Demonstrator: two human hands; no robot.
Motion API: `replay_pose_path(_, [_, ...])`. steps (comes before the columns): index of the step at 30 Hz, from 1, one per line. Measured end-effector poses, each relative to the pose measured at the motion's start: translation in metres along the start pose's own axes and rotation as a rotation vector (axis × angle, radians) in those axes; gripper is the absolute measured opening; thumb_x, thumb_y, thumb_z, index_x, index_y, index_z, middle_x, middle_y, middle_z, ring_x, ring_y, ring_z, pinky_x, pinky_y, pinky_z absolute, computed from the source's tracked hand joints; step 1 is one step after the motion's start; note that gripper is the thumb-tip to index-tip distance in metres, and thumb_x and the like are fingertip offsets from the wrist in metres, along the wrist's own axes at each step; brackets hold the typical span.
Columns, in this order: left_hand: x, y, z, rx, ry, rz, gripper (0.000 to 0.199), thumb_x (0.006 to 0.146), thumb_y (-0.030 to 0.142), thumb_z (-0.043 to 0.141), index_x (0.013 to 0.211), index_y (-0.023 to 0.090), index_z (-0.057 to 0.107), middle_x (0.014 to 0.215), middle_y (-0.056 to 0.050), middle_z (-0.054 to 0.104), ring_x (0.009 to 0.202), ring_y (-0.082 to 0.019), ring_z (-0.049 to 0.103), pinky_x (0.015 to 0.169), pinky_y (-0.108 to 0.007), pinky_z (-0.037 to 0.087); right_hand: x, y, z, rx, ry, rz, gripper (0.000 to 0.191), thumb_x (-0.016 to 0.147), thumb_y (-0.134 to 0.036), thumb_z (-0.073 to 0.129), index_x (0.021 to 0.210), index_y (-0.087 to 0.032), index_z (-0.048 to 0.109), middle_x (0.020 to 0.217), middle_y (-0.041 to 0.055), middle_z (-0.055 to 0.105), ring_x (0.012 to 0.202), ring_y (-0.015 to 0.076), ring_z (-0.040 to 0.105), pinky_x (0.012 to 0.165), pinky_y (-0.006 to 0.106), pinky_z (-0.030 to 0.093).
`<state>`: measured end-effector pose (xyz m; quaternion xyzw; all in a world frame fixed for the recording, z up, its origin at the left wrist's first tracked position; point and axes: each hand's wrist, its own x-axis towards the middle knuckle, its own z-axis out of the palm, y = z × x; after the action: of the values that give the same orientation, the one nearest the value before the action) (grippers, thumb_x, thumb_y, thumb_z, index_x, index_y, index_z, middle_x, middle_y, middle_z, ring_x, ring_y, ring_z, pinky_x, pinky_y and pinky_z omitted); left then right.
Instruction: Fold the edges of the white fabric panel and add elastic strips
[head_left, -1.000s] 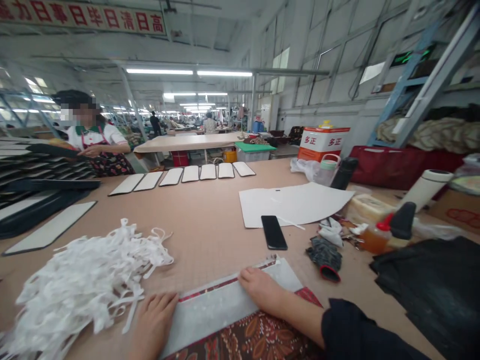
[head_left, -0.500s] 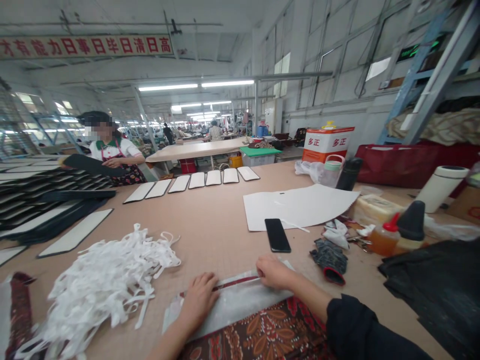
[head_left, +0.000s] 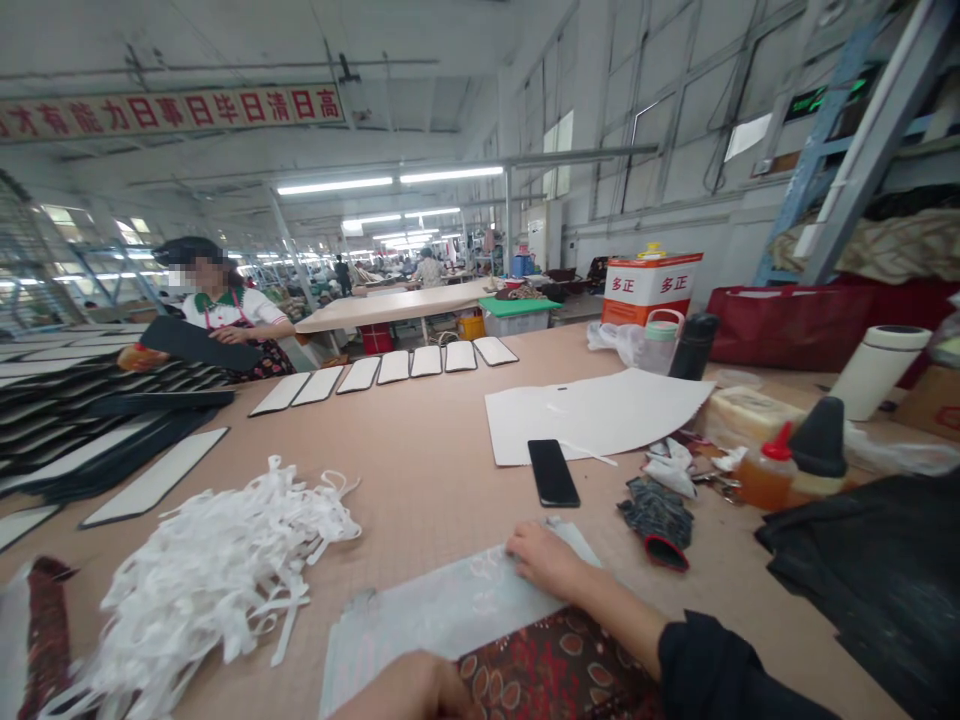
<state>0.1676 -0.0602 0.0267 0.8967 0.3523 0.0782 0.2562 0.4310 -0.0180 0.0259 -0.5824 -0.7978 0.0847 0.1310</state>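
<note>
My right hand point(head_left: 546, 558) rests on the far right part of a pale, translucent sheet point(head_left: 435, 607), its fingers spread over the surface. At the bottom edge my left hand point(head_left: 420, 688) lies against brown and red patterned fabric point(head_left: 551, 665); its fingers are hidden, so its grip does not show. The fabric covers the sheet's near right part. Just beyond the sheet lies a black phone point(head_left: 553, 473), partly over a large white sheet point(head_left: 592, 410). To the left is a tangled heap of white strips point(head_left: 217, 570).
Black-edged white panels point(head_left: 394, 367) line the far side, with more stacked at left point(head_left: 154, 475). A co-worker point(head_left: 225, 310) holds a dark panel there. On the right are a dark cloth cuff point(head_left: 656, 522), an amber bottle point(head_left: 766, 470), a white flask point(head_left: 881, 370) and black fabric point(head_left: 870, 570).
My left hand has drawn back toward me to the bottom edge. The dark red strip across the sheet no longer shows. My right hand has loosened from its closed pose and stays near the same place.
</note>
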Motion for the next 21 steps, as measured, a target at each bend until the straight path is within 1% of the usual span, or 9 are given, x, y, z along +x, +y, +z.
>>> replay_pose_path(2, [0.025,0.002,-0.009,0.020,0.010,-0.008,0.017,0.076,0.025,0.049,0.077,0.026,0.066,0.071,0.004,0.064,0.065,-0.013,0.057,0.059,-0.020,0.043,0.009,-0.001,0.017,-0.070,0.040,0.044,0.017,0.072,-0.009,0.053,0.086,-0.014,0.062,0.095,0.0085,0.059,0.094,0.0211,0.051,0.081,0.028,0.039])
replay_pose_path(4, [0.053,0.002,-0.014,0.081,0.105,-0.036,0.021,0.076,0.018,0.047,0.087,0.024,0.064,0.086,0.000,0.064,0.080,-0.015,0.057,0.072,-0.022,0.044,0.011,-0.001,0.025,-0.101,0.063,0.076,0.014,0.073,-0.010,0.053,0.083,-0.014,0.062,0.091,0.0087,0.059,0.091,0.0212,0.052,0.078,0.028,0.040])
replay_pose_path(6, [0.076,-0.001,-0.012,0.176,0.196,-0.024,0.025,0.075,0.016,0.048,0.096,0.021,0.061,0.097,-0.003,0.061,0.091,-0.017,0.054,0.081,-0.026,0.041,0.009,0.000,0.026,-0.136,0.076,0.081,0.014,0.074,-0.010,0.051,0.082,-0.012,0.062,0.089,0.0100,0.060,0.088,0.0216,0.053,0.076,0.028,0.040])
replay_pose_path(8, [0.094,-0.004,-0.004,0.269,0.238,0.009,0.029,0.076,0.015,0.049,0.104,0.019,0.057,0.103,-0.006,0.058,0.096,-0.018,0.052,0.086,-0.029,0.040,0.007,-0.001,0.025,-0.192,0.092,0.068,0.016,0.075,-0.010,0.049,0.085,-0.011,0.062,0.088,0.0114,0.059,0.087,0.0223,0.053,0.075,0.030,0.041])
replay_pose_path(12, [0.112,-0.009,0.013,0.437,0.282,-0.008,0.027,0.077,0.017,0.051,0.103,0.018,0.057,0.102,-0.007,0.057,0.095,-0.021,0.052,0.085,-0.034,0.042,0.006,-0.003,0.028,-0.226,0.162,0.012,0.018,0.078,-0.008,0.045,0.086,-0.011,0.060,0.090,0.0102,0.058,0.089,0.0218,0.052,0.077,0.032,0.041])
replay_pose_path(14, [0.116,-0.011,0.019,0.495,0.309,-0.016,0.023,0.078,0.016,0.049,0.099,0.018,0.058,0.100,-0.007,0.058,0.094,-0.021,0.053,0.083,-0.035,0.043,0.008,-0.004,0.029,-0.183,0.202,0.027,0.017,0.077,-0.008,0.046,0.086,-0.013,0.060,0.091,0.0081,0.058,0.090,0.0205,0.052,0.077,0.030,0.042])
replay_pose_path(17, [0.120,-0.018,0.027,0.561,0.350,0.029,0.023,0.080,0.017,0.046,0.097,0.018,0.060,0.099,-0.007,0.061,0.093,-0.021,0.055,0.083,-0.035,0.046,0.010,-0.005,0.027,-0.180,0.215,0.060,0.013,0.077,-0.013,0.050,0.085,-0.014,0.060,0.090,0.0073,0.059,0.090,0.0209,0.052,0.075,0.031,0.044])
replay_pose_path(19, [0.125,-0.031,0.034,0.585,0.384,0.092,0.025,0.082,0.025,0.044,0.097,0.018,0.062,0.099,-0.009,0.063,0.092,-0.022,0.057,0.083,-0.035,0.047,0.010,-0.005,0.022,-0.238,0.207,0.051,0.013,0.077,-0.016,0.051,0.085,-0.013,0.061,0.089,0.0084,0.060,0.089,0.0220,0.053,0.074,0.033,0.046])
replay_pose_path(21, [0.136,-0.054,0.041,0.607,0.419,0.177,0.029,0.081,0.030,0.042,0.100,0.022,0.063,0.102,-0.009,0.064,0.092,-0.023,0.059,0.083,-0.038,0.048,0.012,-0.002,0.016,-0.306,0.138,0.024,0.014,0.078,-0.019,0.051,0.082,-0.012,0.062,0.085,0.0092,0.062,0.084,0.0217,0.056,0.072,0.035,0.048])
